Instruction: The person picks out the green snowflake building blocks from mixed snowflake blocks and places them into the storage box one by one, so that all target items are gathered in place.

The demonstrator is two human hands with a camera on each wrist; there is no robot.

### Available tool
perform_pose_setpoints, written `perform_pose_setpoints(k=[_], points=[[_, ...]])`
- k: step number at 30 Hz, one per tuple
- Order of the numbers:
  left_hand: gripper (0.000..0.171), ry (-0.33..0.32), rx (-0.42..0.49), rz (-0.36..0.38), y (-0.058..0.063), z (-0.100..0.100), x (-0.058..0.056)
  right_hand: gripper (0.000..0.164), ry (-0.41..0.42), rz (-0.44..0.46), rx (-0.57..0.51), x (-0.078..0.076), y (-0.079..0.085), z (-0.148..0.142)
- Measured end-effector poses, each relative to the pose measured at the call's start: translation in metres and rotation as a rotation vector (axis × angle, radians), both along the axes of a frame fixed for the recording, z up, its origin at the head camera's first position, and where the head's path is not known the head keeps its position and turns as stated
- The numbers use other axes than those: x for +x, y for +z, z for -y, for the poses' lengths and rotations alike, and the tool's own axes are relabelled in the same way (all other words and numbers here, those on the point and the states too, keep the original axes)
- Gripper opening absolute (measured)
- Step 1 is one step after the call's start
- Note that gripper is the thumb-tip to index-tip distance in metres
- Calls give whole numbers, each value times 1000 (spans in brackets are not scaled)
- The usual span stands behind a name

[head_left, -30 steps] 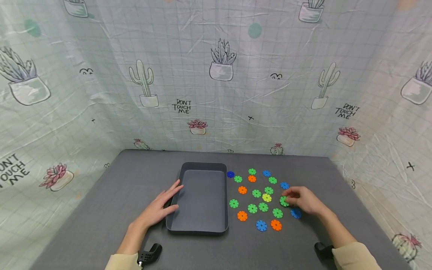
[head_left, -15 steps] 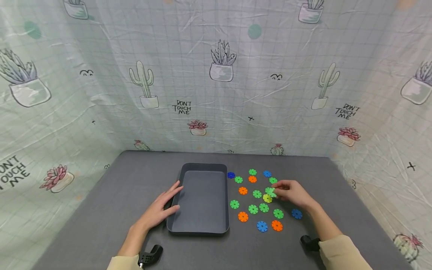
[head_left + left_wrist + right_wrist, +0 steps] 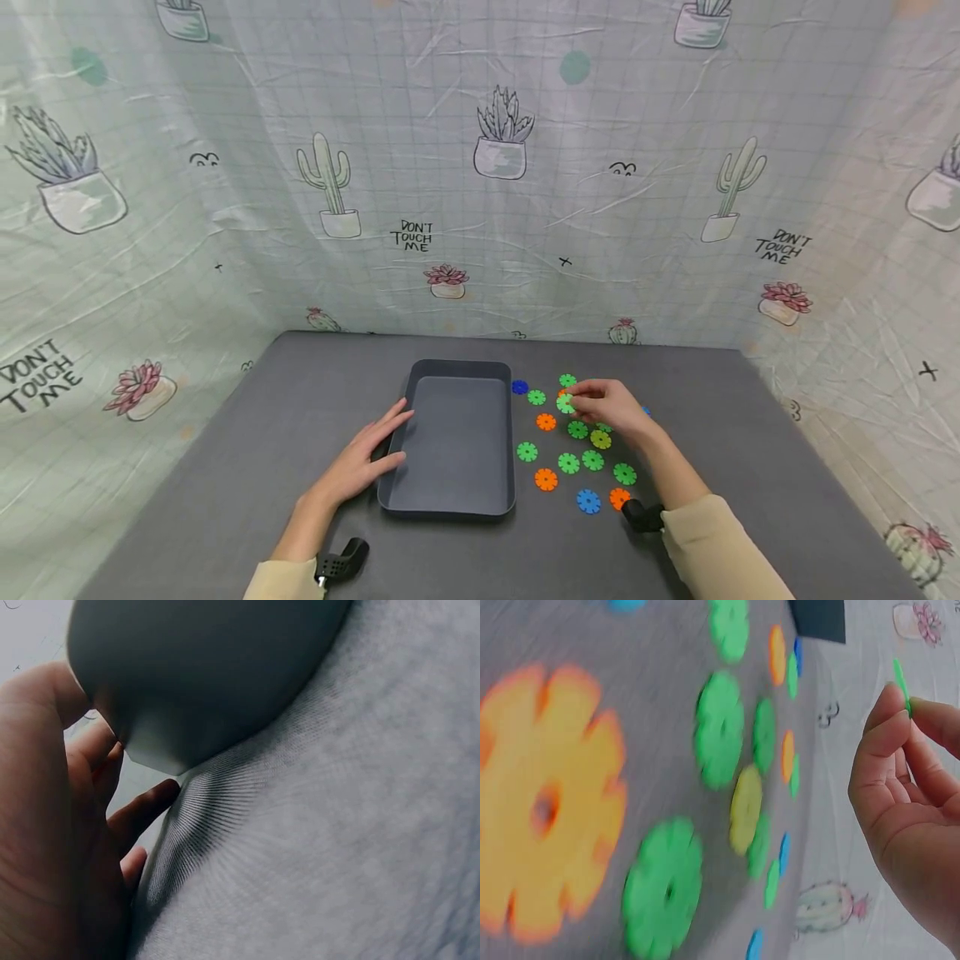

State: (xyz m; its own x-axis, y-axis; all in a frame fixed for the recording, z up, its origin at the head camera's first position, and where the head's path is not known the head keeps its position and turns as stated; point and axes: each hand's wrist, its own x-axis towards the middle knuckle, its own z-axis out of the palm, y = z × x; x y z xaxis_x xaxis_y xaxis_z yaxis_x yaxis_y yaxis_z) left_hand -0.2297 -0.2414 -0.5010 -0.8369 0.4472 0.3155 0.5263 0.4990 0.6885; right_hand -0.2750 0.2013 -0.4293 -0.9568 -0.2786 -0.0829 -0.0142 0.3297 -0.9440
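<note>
In the head view, the right grip [image 3: 611, 406] is pinching 1 green disc [image 3: 566, 404], and other discs [image 3: 568, 463] are lying around it on the counter [image 3: 322, 375]. Left of it, the left grip [image 3: 360, 460] is resting on the tray [image 3: 453, 450] edge, fingers relaxed, holding nothing. In the left wrist view, it is touching the tray. In the right wrist view, the green disc is standing edge-on between thumb and finger.
</note>
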Motion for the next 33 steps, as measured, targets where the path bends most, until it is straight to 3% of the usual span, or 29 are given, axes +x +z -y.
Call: perform_pose_setpoints(k=[10, 19, 33], points=[[63, 6, -5, -7, -2, 1, 1, 36, 24, 54, -109, -13, 0, 37], [62, 1, 3, -5, 0, 2, 1, 35, -7, 88, -109, -17, 8, 66], [61, -15, 3, -43, 0, 2, 1, 38, 10, 106, -127, -26, 10, 107]])
